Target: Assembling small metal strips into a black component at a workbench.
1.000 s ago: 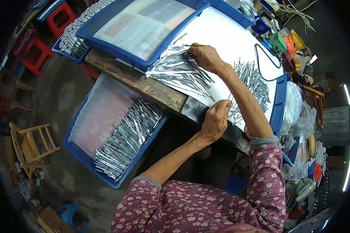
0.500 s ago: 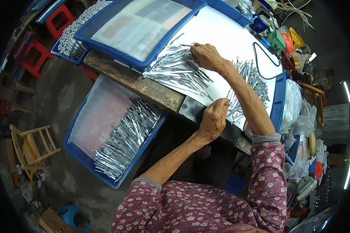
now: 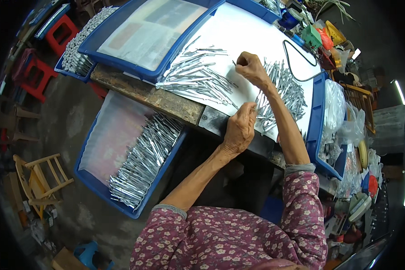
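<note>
My right hand (image 3: pixel 252 71) is closed in a pinch over the white tabletop (image 3: pixel 245 33), between two heaps of slim silvery metal pieces. A short dark tip of a thin metal piece (image 3: pixel 234 62) pokes out from its fingertips. The left heap (image 3: pixel 198 76) lies loosely fanned out; the right heap (image 3: pixel 283 92) is denser and partly behind my right forearm. My left hand (image 3: pixel 240 128) is at the table's near edge, thumb and fingers pressed together. What it holds, if anything, is hidden.
A large blue tray (image 3: pixel 155 72) with a translucent liner rests on the table's left. Below it, a blue bin (image 3: pixel 83 166) holds many metal pieces. A black cable (image 3: pixel 287 58) loops at the right, beside another blue tray (image 3: pixel 318 117). A wooden chair (image 3: pixel 42 184) stands on the floor.
My right hand has moved right, away from the left heap, to the gap between the heaps. My left hand stays by the edge, and the whole view has shifted slightly.
</note>
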`<state>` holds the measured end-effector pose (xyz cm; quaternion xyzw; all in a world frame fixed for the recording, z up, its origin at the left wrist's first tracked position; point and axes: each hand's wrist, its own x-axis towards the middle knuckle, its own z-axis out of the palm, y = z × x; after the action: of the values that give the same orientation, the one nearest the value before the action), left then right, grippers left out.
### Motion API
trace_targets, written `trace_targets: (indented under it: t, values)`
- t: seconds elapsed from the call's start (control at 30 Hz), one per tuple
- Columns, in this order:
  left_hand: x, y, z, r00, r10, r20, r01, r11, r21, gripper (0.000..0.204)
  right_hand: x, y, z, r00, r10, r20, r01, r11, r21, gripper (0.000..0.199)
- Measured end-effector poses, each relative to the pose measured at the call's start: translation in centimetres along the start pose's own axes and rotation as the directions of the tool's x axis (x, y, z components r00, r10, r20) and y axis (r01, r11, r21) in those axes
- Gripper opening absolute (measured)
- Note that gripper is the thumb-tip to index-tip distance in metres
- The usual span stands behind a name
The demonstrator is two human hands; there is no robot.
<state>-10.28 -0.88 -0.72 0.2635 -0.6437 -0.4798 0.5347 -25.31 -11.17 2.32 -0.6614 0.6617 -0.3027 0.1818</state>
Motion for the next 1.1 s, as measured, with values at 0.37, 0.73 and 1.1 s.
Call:
trace_targets:
  t: [0.37,0.73,1.1]
  values:
    - [-0.5,1.4,-1.2,0.977,-0.102,0.189,0.131,0.980,-0.147,0.013,-11.3,-4.6,-3.1,0.945,0.318,-0.074,-0.205,0.754,0.624,0.021]
    - [-4.7,3.6,0.7,0.764,-0.332,0.553,0.631,0.562,-0.535,0.012,-21.4,-5.8,-2.9,0.862,0.455,-0.222,-0.049,0.512,0.858,0.015]
    - [-7.4,4.5,1.5,0.513,-0.415,0.751,0.857,0.299,-0.420,0.014,-26.4,-4.9,-1.4,0.789,0.555,-0.263,0.033,0.391,0.920,0.013]
